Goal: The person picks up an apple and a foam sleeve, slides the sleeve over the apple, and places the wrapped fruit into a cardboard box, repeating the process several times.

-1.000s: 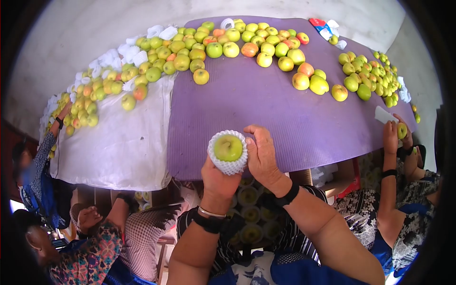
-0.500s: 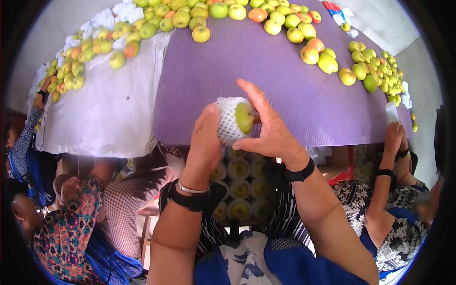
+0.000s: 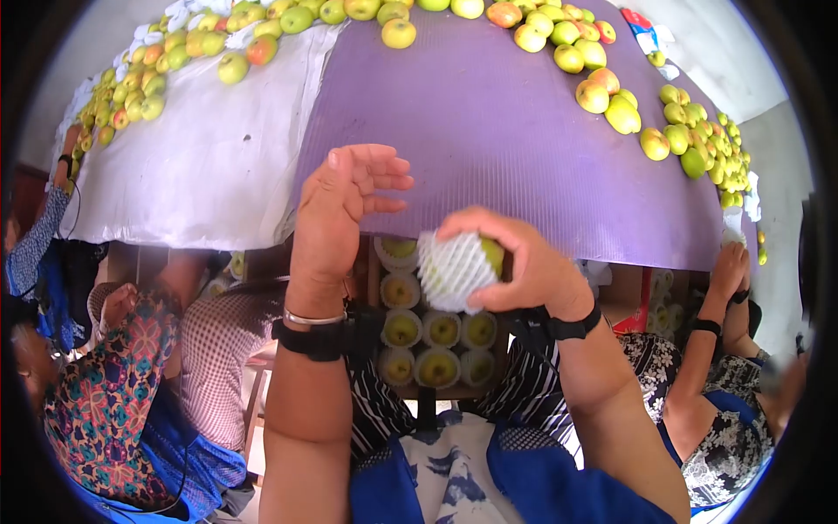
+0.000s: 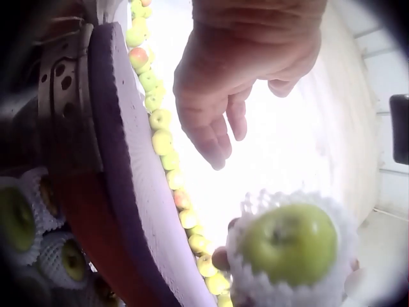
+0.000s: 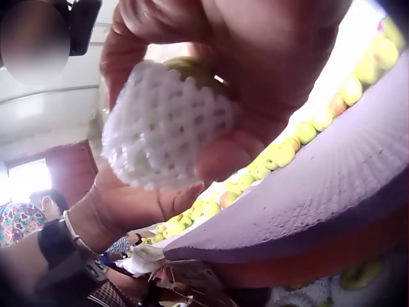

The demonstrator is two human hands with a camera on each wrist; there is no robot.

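Note:
My right hand grips a green apple wrapped in a white foam net, thumb and fingers round its sides. The right wrist view shows the net covering most of the fruit, with the thumb pressed against it. Apart from the apple, to its left, my left hand is raised with fingers extended and nothing in it. Just below the hands stand several netted apples in rows in a box, partly hidden by the held apple and the right hand.
A table with a purple ribbed mat and a white sheet lies ahead. Loose apples line its far side. People sit close on both sides; a neighbour's hands work at the right edge.
The netted apple has passed from my left hand to my right hand and moved down toward the box. My left hand has let go and drawn away to the left. The head view has tilted down.

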